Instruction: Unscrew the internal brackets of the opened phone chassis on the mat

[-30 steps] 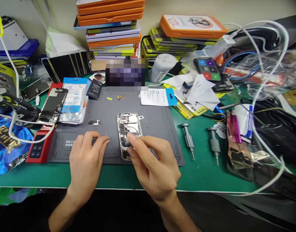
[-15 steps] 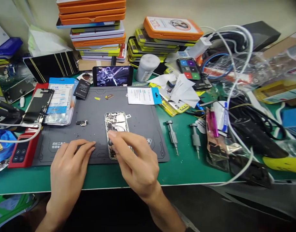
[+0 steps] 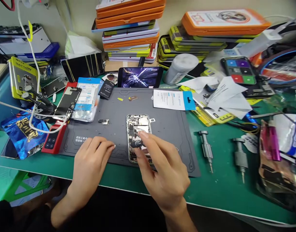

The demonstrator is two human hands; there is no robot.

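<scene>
An opened phone body (image 3: pixel 139 120) lies on the dark grey mat (image 3: pixel 162 125). Over its lower half, my right hand (image 3: pixel 164 164) pinches a small dark screwdriver (image 3: pixel 136 143) between thumb and fingers. To the left of the phone, my left hand (image 3: pixel 93 158) rests at the mat's front edge with its fingertips together on a tiny light piece (image 3: pixel 114 146), too small to name. A small phone component (image 3: pixel 103 121) lies beyond my left hand. Beside the phone's upper right corner sits a small SIM tray (image 3: pixel 152 120).
A phone with a lit screen (image 3: pixel 140 77) leans behind the mat. Two grey screwdrivers (image 3: pixel 206 149) lie to the right. At the left are a red device (image 3: pixel 53 140) and a blue pouch (image 3: pixel 25 132). Stacked orange boxes (image 3: pixel 130 14) stand at the back.
The view has shifted left, so the bench appears further right. My right hand has tilted, showing more of the dark screwdriver over the phone. My left hand stays near the mat's front edge.
</scene>
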